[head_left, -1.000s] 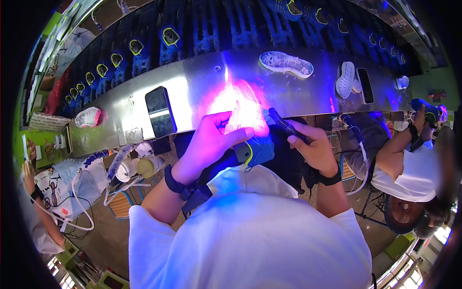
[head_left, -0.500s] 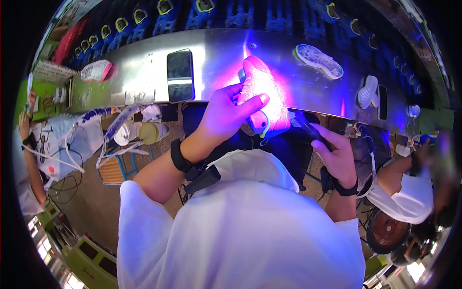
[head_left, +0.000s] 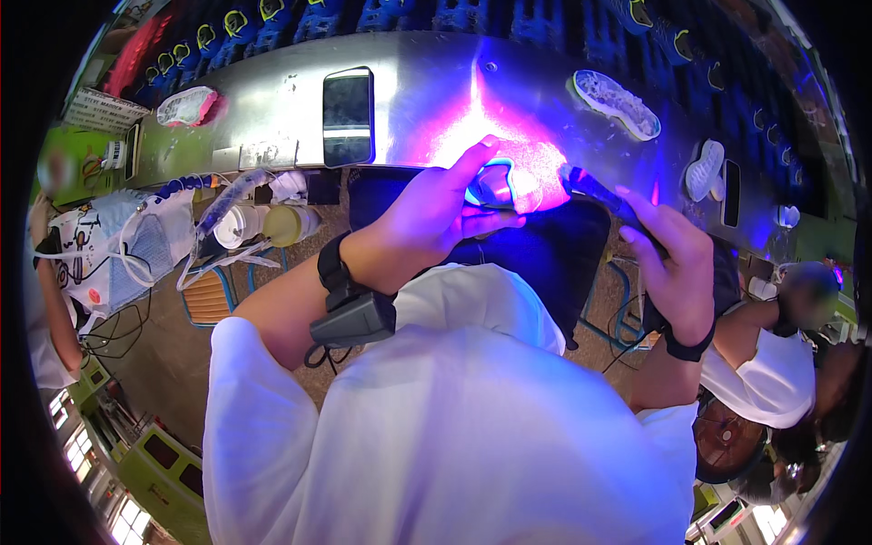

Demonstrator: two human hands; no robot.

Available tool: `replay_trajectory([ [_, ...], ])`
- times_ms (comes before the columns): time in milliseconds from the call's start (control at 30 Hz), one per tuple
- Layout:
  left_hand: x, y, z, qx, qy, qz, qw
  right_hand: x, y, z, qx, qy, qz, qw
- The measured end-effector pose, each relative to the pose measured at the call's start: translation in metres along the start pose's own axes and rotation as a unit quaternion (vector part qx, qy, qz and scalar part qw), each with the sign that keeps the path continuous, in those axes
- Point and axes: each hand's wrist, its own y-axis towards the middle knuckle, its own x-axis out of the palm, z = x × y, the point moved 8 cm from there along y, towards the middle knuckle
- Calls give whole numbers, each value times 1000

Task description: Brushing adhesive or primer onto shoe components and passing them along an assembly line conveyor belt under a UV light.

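Note:
Under bright violet-pink light at the bench's front edge, a small shoe [head_left: 542,174] is gripped in my left hand [head_left: 420,216]. Its collar opening faces toward me, and its toe side points right. My thumb lies along its far side and fingers show below the opening. My right hand [head_left: 677,268] is wrapped round the dark handle of a brush [head_left: 599,193]. The brush's head is at the shoe's right end and appears to touch it; glare blurs the contact.
On the metal bench [head_left: 272,91] lie a phone [head_left: 349,118], a pink-edged sole [head_left: 186,107], a pale sole [head_left: 618,104] and a white sole [head_left: 704,171]. Blue shoes [head_left: 236,24] line the far rack. White containers [head_left: 238,225] stand left; people work at both sides.
My left hand has turned the shoe from upright to sideways, with its opening now toward me. The brush and my right hand have moved right, and the brush head has risen to the shoe's end.

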Motion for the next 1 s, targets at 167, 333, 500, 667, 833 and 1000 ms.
replay_trajectory([
  [167,3,10,-14,-88,-57,-39,994,-6,3,9,-16,1,8,1000],
  [333,30,-3,-25,-222,-251,-133,933,-1,7,20,-6,61,23,998],
  [500,33,-8,-32,-283,-317,-83,901,2,6,29,1,91,49,995],
  [667,43,-18,-35,-346,-389,-150,840,12,2,33,-18,130,75,988],
  [833,35,-19,-30,-253,-332,-176,892,-4,11,14,-5,165,74,984],
  [1000,40,-24,-28,-275,-351,-194,874,-7,22,1,-1,112,47,993],
])
